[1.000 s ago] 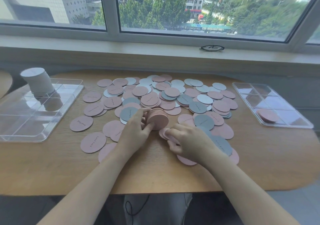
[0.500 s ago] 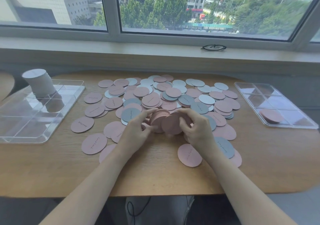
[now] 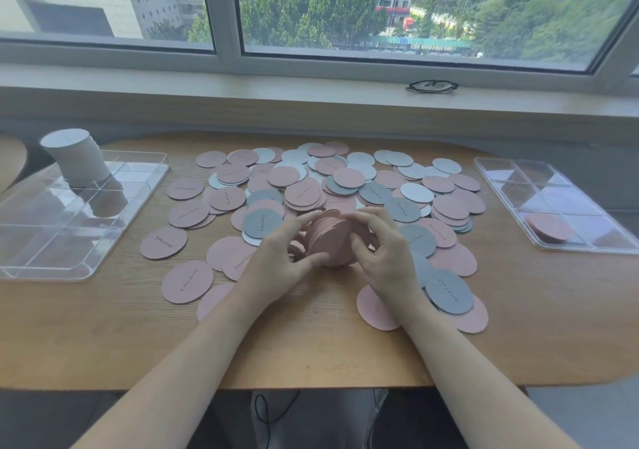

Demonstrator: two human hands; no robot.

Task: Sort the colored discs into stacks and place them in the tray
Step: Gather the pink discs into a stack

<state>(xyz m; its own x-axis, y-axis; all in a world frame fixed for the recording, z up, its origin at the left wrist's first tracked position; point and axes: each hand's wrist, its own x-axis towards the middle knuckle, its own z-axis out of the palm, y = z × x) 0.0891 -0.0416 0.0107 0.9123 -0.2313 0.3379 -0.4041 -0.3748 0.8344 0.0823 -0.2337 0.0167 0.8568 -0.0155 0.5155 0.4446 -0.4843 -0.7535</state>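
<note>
A stack of pink discs point(image 3: 330, 237) stands on edge at the table's middle, held between both hands. My left hand point(image 3: 276, 265) grips its left side with thumb and fingers. My right hand point(image 3: 383, 251) curls round its right side. Several loose pink, grey and white discs point(image 3: 349, 179) lie spread over the wooden table point(image 3: 311, 345). A clear tray point(image 3: 511, 175) at the right holds a short pink stack point(image 3: 549, 225). Another clear tray point(image 3: 145, 179) at the left holds a tall white stack point(image 3: 77, 158).
Black glasses point(image 3: 432, 86) lie on the window sill behind the table. The table's front edge runs just below my forearms. Bare wood shows between the disc pile and each tray.
My right hand lifted off the discs near the front, brought pink discs to the stack, and now holds the stack's right side together with my left hand.
</note>
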